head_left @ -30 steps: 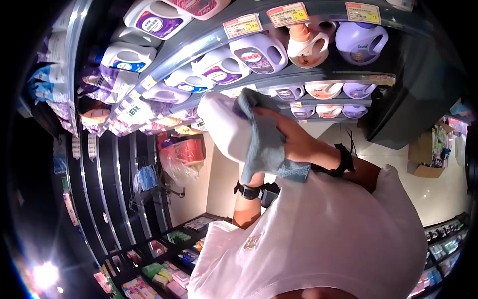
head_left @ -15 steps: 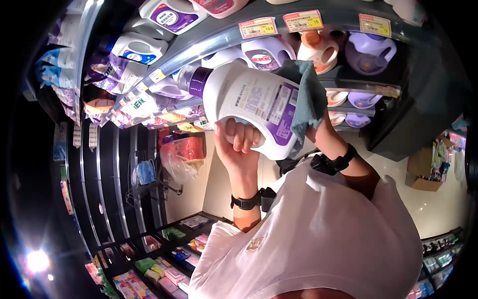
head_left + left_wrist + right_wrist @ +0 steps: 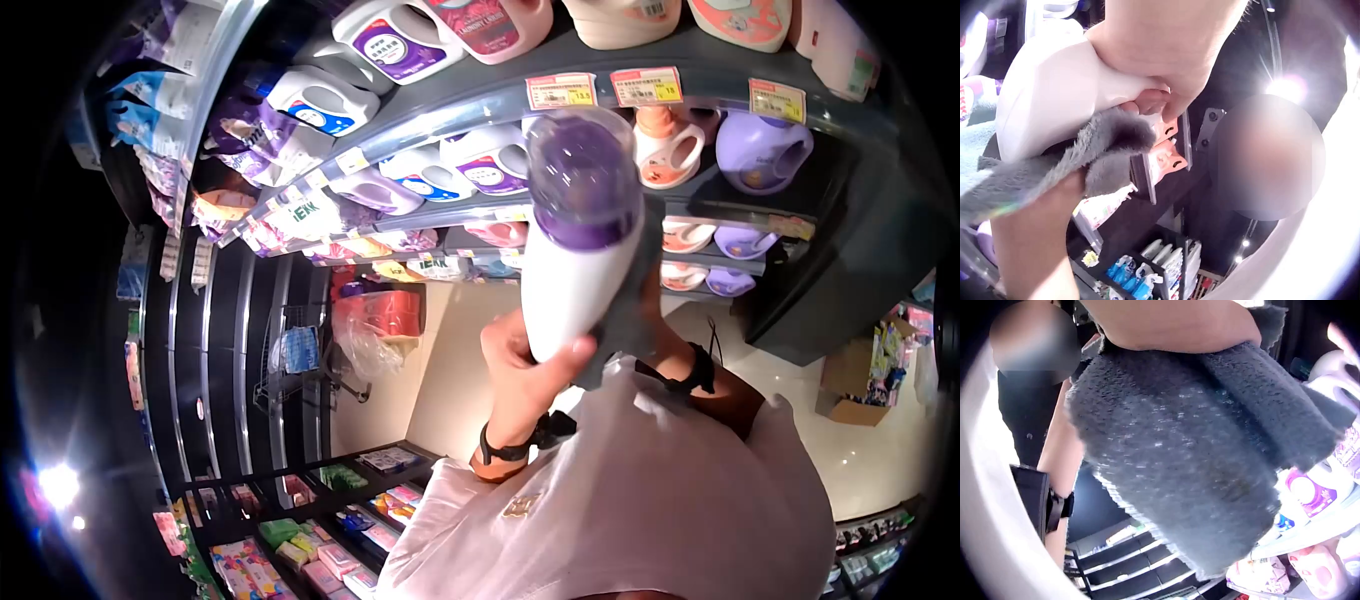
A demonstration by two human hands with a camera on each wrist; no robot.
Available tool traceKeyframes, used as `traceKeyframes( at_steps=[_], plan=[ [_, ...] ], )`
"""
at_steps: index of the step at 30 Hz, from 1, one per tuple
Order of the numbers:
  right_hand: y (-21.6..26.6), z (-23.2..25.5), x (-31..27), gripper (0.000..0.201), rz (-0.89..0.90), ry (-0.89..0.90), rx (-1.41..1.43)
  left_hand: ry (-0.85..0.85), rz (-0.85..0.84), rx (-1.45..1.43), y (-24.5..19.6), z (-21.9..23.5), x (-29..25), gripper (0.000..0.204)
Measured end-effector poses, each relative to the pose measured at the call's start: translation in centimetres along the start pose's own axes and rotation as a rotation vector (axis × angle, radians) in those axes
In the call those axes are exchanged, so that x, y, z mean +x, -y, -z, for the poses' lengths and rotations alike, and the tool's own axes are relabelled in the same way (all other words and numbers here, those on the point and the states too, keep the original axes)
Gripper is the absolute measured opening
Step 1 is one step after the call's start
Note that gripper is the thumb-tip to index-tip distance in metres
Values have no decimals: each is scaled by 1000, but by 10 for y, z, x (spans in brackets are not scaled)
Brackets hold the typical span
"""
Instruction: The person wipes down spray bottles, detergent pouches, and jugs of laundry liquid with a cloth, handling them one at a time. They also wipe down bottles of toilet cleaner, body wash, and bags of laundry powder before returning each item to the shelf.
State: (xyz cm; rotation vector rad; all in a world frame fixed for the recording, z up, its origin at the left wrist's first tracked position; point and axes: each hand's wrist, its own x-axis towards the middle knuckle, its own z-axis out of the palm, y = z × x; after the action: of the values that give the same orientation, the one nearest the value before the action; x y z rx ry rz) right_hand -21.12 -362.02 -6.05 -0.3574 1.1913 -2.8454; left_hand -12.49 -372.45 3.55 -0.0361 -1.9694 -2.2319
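White detergent bottle sits gripped in the left hand — right hand presses grey cloth behind it; hard rubbing might dislodge it.

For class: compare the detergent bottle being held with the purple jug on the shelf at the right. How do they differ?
The held bottle is white with a purple cap; the purple jug is purple throughout. The held bottle is tipped, cap toward the camera, gripped by the left hand; the purple jug rests on the shelf, untouched. Both are plastic.
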Motion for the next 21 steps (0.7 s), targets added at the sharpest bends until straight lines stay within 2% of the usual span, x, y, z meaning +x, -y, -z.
traceKeyframes(
  at_steps=[1,2,3,4,5,7,8,9,11,12,13,14,16,17,18,19,21],
  plan=[
    [26,0,6,78,337,190,-261,44,-45,-24,-6,2,-1,29],
    [43,2,11,79,404,259,-275,85,-104,-71,-7,8,2,29],
    [52,5,14,79,350,308,-211,125,-162,-120,-8,14,4,30],
    [61,11,17,80,291,355,-149,-33,-90,-198,-14,16,0,28],
    [68,14,17,80,235,406,-113,-102,-83,-215,-10,27,3,39],
    [76,17,10,81,139,509,-68,80,53,-759,-7,51,15,59],
    [77,16,2,82,93,546,-50,353,54,-920,8,72,29,70],
    [77,13,-5,82,50,569,-49,361,47,-914,-2,52,42,70],
    [67,1,-17,83,-35,589,-87,-647,-111,-347,-20,0,61,62],
    [60,-7,-20,84,-68,591,-141,-447,-102,-89,12,42,59,51],
    [57,-13,-22,84,-85,595,-220,-445,-72,-95,60,72,58,40],
    [56,-20,-25,85,-91,610,-311,-407,-28,-203,84,77,56,40],
    [58,-30,-29,86,-39,673,-553,-331,57,-361,105,73,42,38],
    [61,-33,-31,86,76,720,-673,-320,72,-392,110,70,36,38],
    [62,-35,-31,82,325,761,-832,-317,82,-404,113,70,30,37],
    [64,-40,-28,77,414,773,-835,-314,77,-402,115,73,28,36],
    [60,-36,-19,71,390,949,-942,-300,59,-404,111,76,29,35]
  ],
)
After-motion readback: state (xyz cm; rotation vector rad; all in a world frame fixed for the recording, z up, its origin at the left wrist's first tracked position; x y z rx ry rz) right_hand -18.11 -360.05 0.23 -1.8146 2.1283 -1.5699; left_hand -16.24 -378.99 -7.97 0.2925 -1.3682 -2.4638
